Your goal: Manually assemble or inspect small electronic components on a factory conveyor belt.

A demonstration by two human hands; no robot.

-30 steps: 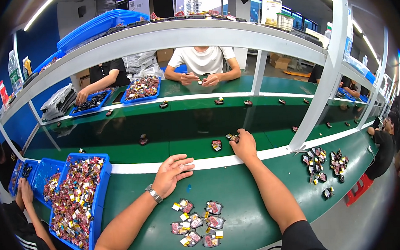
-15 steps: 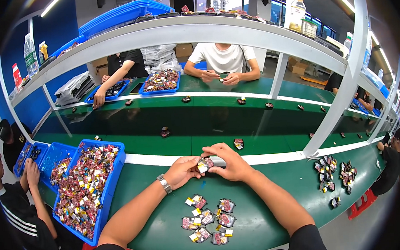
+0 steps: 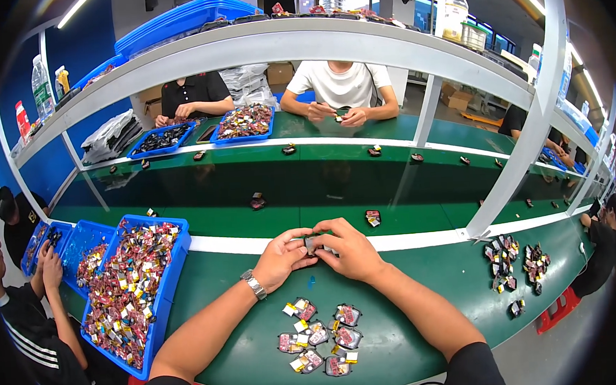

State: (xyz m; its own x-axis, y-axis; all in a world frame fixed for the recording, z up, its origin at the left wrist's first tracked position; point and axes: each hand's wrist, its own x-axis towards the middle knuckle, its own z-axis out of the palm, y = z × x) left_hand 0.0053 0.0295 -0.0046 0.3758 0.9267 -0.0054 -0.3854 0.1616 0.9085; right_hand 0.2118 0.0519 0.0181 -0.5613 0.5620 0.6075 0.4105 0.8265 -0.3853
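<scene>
My left hand [image 3: 282, 263] and my right hand [image 3: 351, 251] meet over the green table, both closed on one small electronic module [image 3: 310, 245]. Fingers cover most of it; a grey face and a dark edge show between them. Below, between my forearms, lie several similar modules, such as a black-cased one [image 3: 337, 366] with a red circuit board, a white block and yellow tape. They form two loose columns. A metal-banded watch [image 3: 253, 284] sits on my left wrist.
A blue bin [image 3: 187, 230] heaped with red boards stands left, beside another blue bin [image 3: 80, 236]. Module piles [image 3: 502, 259] lie right. Beyond a white rail [image 3: 422, 243], a green conveyor belt [image 3: 323, 216] carries spaced modules. A shelf frame [image 3: 521, 146] rises ahead. Co-workers sit across and at both sides.
My fingers have closed further over the module, which now shows less and is turned. Modules on the belt have shifted slightly right. The co-worker at far left across has drawn an arm back.
</scene>
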